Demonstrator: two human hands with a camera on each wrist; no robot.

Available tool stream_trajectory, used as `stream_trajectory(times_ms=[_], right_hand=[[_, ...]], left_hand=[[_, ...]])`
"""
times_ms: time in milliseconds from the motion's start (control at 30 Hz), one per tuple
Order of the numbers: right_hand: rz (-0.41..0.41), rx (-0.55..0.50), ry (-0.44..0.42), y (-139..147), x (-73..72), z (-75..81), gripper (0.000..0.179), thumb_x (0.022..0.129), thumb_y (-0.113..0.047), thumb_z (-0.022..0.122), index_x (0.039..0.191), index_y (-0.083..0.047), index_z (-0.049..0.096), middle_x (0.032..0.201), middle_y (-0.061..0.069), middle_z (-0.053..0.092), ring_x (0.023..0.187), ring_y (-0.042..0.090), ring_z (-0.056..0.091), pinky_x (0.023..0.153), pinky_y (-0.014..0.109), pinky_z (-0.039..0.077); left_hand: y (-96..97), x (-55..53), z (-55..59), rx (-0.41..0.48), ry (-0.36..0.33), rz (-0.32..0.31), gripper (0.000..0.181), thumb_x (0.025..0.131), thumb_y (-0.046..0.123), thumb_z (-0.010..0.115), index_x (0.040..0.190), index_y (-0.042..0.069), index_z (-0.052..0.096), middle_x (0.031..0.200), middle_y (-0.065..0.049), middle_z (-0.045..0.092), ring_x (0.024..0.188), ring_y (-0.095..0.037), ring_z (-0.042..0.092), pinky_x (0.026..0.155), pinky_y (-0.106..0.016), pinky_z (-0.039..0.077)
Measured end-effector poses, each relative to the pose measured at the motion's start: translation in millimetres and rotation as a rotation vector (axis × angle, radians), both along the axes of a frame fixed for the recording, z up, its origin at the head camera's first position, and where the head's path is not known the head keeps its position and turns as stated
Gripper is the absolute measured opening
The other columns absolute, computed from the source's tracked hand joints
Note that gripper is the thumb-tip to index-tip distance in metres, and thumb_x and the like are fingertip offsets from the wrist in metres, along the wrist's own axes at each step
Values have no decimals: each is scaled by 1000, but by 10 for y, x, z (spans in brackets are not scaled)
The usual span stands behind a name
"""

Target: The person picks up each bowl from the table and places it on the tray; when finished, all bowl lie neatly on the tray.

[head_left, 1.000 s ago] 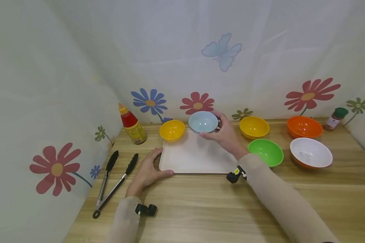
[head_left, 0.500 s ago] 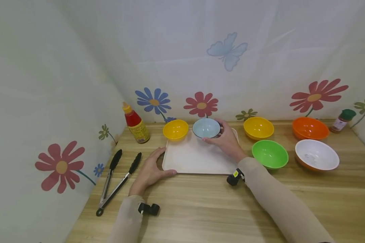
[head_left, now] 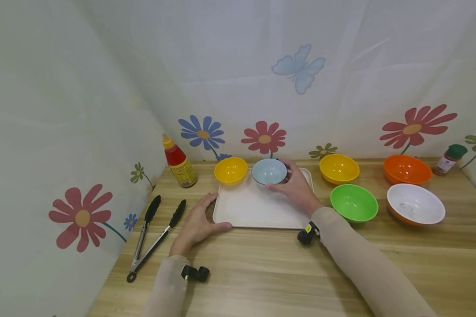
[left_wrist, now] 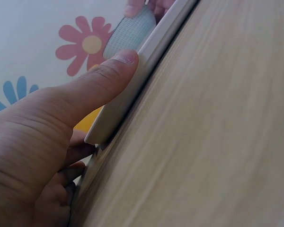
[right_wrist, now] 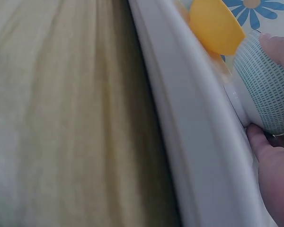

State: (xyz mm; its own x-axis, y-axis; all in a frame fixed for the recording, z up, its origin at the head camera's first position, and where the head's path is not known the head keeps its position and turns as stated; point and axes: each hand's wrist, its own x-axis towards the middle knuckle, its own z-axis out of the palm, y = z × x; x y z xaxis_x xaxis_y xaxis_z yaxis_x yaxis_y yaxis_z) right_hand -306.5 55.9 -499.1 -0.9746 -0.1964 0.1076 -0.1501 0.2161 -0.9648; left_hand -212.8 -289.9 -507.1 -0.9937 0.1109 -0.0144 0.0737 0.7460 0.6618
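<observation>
My right hand (head_left: 295, 187) grips a small light-blue bowl (head_left: 269, 171) by its right side, thumb toward the front and fingers behind. The bowl sits upright over the back of a white rectangular tray (head_left: 258, 211); its woven-looking blue pattern and white foot show in the right wrist view, the foot right at the tray. My left hand (head_left: 198, 222) spans the tray's front left corner with thumb and fingers spread, the thumb (left_wrist: 102, 82) lying along the front rim. A yellow bowl (head_left: 231, 171) stands at the tray's back left corner.
Black-tipped tongs (head_left: 150, 246) lie spread at left, below a red sauce bottle (head_left: 179, 163). To the right stand another yellow bowl (head_left: 339, 168), a green bowl (head_left: 354, 202), an orange bowl (head_left: 407, 169), a white-lined bowl (head_left: 415, 204) and a green-capped jar (head_left: 449, 160). Curtains border the table.
My right hand has lowered the light-blue bowl toward the tray's back part. The left hand keeps its place at the tray corner; the whole head view has shifted slightly.
</observation>
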Motion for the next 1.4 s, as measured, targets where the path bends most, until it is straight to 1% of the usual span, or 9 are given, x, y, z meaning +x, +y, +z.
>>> stream_trajectory(times_ms=[133,367,533,600,700,967,1233,1400], right_hand=[[22,3,-7,-8,-17,4,104,91,-27,97,172,-16,32,170,11,44,152,36,48,129,53,45],[37,30,-10,-32,-69,6,106,90,-36,97,172,-17,32,170,10,44,152,35,49,130,53,45],[31,4,-36,-38,-112,23,105,92,-31,96,172,-13,29,172,14,42,153,35,48,132,52,42],[25,-5,-51,-35,-126,32,103,93,-28,95,170,-13,29,172,15,41,153,36,48,132,51,42],[24,-2,-64,-25,-137,39,102,93,-29,95,170,-14,29,172,15,40,154,35,48,132,50,43],[66,-31,-28,-7,-145,53,99,95,-26,93,172,-13,32,173,13,43,154,33,49,131,49,43],[79,-9,-27,1,-126,80,103,96,-29,92,175,-11,28,172,15,46,151,35,52,129,50,46],[79,6,-21,-2,-114,74,102,97,-29,91,175,-11,28,170,15,47,150,36,53,128,51,47]], left_hand=[[-6,4,5,8,-7,5,128,71,70,99,172,17,42,181,-13,34,168,-41,29,136,-66,26],[-16,12,5,21,-4,2,126,72,68,100,172,18,42,181,-13,34,168,-41,28,136,-66,26],[-2,8,17,31,-6,-4,127,71,67,101,172,19,42,182,-13,33,168,-41,28,137,-65,25],[2,2,19,34,0,-12,126,71,67,101,172,18,42,181,-13,34,168,-41,28,137,-65,25],[8,-6,15,32,4,-14,126,71,67,101,172,19,43,181,-11,35,169,-39,28,137,-63,26],[1,-9,1,27,13,-24,125,73,66,100,172,17,42,181,-13,34,169,-41,28,137,-64,26],[10,6,16,32,8,-21,124,74,64,101,172,17,42,181,-13,34,169,-40,28,137,-64,26],[0,19,22,15,12,-14,123,74,64,101,172,17,42,181,-13,35,168,-40,28,136,-64,27]])
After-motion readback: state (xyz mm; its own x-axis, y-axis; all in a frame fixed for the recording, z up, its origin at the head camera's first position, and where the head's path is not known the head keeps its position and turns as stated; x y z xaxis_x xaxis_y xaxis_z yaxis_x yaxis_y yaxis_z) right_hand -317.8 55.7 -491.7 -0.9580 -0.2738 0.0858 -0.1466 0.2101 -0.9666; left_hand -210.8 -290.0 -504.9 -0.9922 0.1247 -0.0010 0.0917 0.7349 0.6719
